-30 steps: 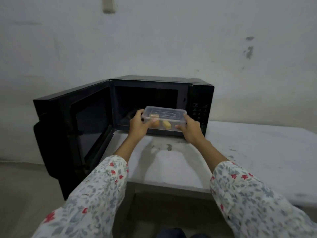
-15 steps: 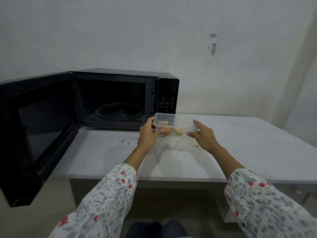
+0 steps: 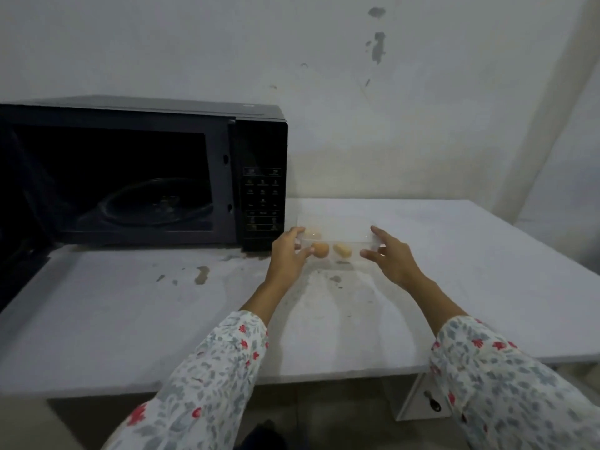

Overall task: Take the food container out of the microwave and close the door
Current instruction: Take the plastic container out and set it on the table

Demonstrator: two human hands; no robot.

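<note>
Moved clear of the microwave (image 3: 143, 177), the clear food container (image 3: 337, 238) now sits on the white table (image 3: 454, 287) at the oven's 3 o'clock. Left hand (image 3: 287, 254) still pinches its end; right hand (image 3: 389, 258) has spread open, barely touching. Door closing remains.

The food container (image 3: 337, 237) is blurred and nearly melts into the bench (image 3: 470, 271); its far rim beyond the fingers (image 3: 376, 231) is hard to trace. The microwave door (image 3: 16, 254) is cut off at the left edge. Keypad labels (image 3: 262, 203) are too small to read.
</note>
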